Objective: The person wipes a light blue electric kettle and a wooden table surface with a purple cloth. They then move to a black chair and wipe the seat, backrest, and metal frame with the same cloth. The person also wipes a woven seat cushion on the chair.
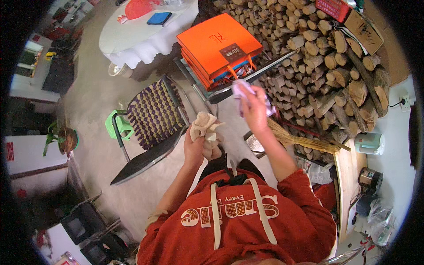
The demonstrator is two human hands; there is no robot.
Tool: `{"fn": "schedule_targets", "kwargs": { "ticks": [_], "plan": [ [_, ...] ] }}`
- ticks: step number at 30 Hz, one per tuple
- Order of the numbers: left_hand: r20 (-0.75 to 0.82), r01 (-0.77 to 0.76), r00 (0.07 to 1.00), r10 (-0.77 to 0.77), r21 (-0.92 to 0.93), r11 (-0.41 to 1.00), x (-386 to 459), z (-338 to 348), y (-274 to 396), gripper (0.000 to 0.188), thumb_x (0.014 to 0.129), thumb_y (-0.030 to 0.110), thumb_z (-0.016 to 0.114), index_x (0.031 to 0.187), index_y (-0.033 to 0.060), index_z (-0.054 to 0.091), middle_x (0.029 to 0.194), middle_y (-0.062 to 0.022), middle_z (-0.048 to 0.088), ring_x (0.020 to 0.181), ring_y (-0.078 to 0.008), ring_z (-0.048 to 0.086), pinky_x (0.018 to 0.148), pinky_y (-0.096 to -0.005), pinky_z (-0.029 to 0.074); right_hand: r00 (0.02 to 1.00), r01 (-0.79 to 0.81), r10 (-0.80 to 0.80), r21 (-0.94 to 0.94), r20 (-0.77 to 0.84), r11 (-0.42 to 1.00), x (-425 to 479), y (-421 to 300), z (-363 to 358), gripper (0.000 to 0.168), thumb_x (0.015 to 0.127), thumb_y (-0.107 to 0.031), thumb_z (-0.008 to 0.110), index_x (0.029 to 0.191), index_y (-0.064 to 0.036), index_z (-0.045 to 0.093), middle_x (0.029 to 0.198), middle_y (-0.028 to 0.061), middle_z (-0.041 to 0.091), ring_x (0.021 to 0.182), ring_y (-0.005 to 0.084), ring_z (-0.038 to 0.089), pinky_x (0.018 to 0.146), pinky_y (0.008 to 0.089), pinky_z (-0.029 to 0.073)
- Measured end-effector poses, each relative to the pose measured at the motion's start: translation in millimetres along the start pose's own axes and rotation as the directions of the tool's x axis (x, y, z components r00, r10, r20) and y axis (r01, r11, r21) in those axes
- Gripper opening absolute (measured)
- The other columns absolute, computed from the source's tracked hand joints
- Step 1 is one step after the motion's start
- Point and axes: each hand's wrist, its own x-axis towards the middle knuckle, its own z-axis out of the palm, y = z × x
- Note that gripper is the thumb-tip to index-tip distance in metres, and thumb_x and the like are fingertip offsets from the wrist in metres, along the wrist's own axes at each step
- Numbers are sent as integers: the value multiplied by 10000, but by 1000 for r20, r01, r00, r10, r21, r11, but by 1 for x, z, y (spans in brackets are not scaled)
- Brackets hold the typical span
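A crumpled beige cloth (206, 127) is bunched in my left hand (194, 145), held in front of my body. My right hand (256, 112) grips a lilac cloth (241, 89), raised near the front edge of a black-armed metal chair (221, 96). On that chair lie stacked orange gift bags (215, 43) with orange handles, the top one bearing writing. The lilac cloth overlaps the chair's armrest end in the picture; whether it touches cannot be told. Left of my left hand stands another chair with a purple-and-yellow woven seat cover (154, 112).
Stacked firewood (311, 66) fills the right side, with a straw broom (298, 142) leaning before it. A green plastic stool (121, 124) stands behind the woven-covered chair. A round table with a white cloth (126, 43) is at the back. An electric kettle (369, 143) stands at far right.
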Motion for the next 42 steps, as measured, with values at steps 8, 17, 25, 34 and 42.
{"fn": "schedule_targets", "kwargs": {
  "ticks": [8, 17, 25, 34, 42],
  "plan": [
    [-31, 13, 999, -10, 102, 995, 50, 2, 26, 514, 934, -20, 548, 1441, -6, 470, 1352, -120, 586, 1228, -210, 579, 1042, -336, 464, 982, 174, -126, -409, 142, 896, 47, 41, 16, 178, 971, -239, 639, 1130, -211, 714, 1186, 93, 608, 1071, 284, 641, 918, 395, 549],
    [39, -336, 932, 361, 469, 817, 68, 46, 53, 568, 832, -71, 526, 1394, 12, 527, 1326, -144, 596, 1242, -253, 572, 1075, -357, 431, 996, -62, 25, -456, -86, 888, 83, 92, -10, 440, 807, 45, 606, 1177, -162, 719, 1178, 150, 625, 1075, 329, 626, 879, 418, 563],
    [475, -737, 625, 619, 619, 270, 97, 118, 76, 582, 745, -71, 588, 1320, 19, 596, 1273, -207, 598, 1209, -389, 549, 1080, -443, 407, 960, -184, 184, -19, 210, 983, 52, 22, 15, 349, 928, -276, 667, 1228, -112, 595, 1054, 177, 660, 959, 381, 658, 814, 472, 533],
    [533, -731, 573, 623, 676, 94, 108, 129, 54, 578, 710, -67, 555, 1273, 26, 650, 1197, -227, 594, 1116, -405, 579, 990, -461, 451, 990, -83, -7, -636, -139, 768, 159, 177, -119, 453, 819, -47, 665, 1197, -290, 723, 1202, 87, 610, 916, 305, 708, 736, 398, 608],
    [509, -721, 550, 662, 690, 68, 110, 134, 53, 568, 695, -67, 551, 1246, 23, 656, 1163, -219, 612, 1101, -411, 583, 987, -463, 454, 985, -128, 42, -549, -166, 826, 140, 156, -81, 370, 855, -60, 649, 1181, -219, 721, 1133, 124, 603, 908, 327, 694, 749, 413, 590]
  ]
}}
